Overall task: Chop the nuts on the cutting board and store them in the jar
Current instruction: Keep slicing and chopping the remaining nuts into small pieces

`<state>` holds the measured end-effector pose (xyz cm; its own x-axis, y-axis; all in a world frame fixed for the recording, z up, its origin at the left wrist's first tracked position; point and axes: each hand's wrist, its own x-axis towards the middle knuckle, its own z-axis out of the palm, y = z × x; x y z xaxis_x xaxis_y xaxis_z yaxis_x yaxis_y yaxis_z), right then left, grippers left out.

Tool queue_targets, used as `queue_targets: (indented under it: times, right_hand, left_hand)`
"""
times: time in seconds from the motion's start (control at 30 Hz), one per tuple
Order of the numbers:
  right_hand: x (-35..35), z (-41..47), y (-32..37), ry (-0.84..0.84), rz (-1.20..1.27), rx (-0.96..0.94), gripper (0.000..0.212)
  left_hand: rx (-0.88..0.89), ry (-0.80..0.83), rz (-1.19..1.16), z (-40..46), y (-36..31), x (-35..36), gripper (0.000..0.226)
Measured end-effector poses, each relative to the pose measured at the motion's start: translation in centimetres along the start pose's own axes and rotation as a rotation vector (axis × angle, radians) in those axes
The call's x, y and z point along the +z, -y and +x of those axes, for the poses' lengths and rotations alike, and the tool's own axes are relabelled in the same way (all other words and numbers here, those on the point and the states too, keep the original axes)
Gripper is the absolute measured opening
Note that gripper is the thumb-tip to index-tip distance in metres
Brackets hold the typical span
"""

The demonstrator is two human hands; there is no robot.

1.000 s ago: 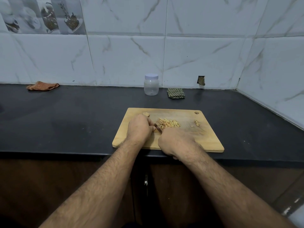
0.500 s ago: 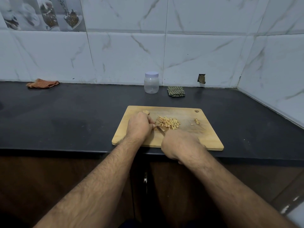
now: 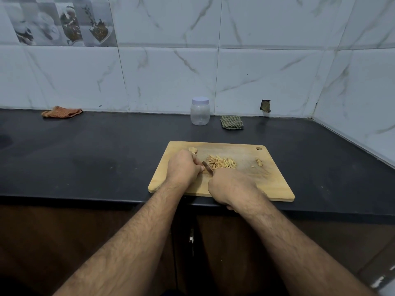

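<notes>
Here, mid-chop, the right hand [image 3: 232, 186] grips a knife [image 3: 207, 167] while the left hand [image 3: 183, 168] pinches a nut beside the slivers [image 3: 222, 163] at the cutting board [image 3: 275, 186]'s centre; the lidded jar [image 3: 200, 111] at twelve o'clock likely needs opening next.

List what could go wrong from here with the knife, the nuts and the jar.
1. The left hand pinches a nut right beside the knife blade held by the right hand; a slip could nick the fingers.
2. The cutting board lies at the counter's front edge, so chopped nuts may scatter off.
3. The jar stands far back, still lidded; carrying nuts there may spill them.
</notes>
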<state>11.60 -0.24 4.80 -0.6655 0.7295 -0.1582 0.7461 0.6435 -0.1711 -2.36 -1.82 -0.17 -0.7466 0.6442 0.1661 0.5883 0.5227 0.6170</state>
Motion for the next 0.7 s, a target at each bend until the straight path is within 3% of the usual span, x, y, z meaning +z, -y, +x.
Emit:
queue_targets:
  times: [0.13,0.53,0.7]
  right_hand:
    - [-0.1,0.1,0.1,0.019,-0.017,-0.017,0.028]
    - [-0.7,0.1,0.9,0.077,-0.061,0.001,0.033]
    - [-0.5,-1.0,-0.1,0.103,-0.109,0.029,0.026]
  left_hand:
    - [0.011,-0.002,0.008,0.1,0.1,0.2,0.005]
    - [-0.013,0.023,0.036,0.3,-0.4,-0.5,0.004]
    - [-0.002,0.016,0.035,0.0,-0.5,-0.5,0.007]
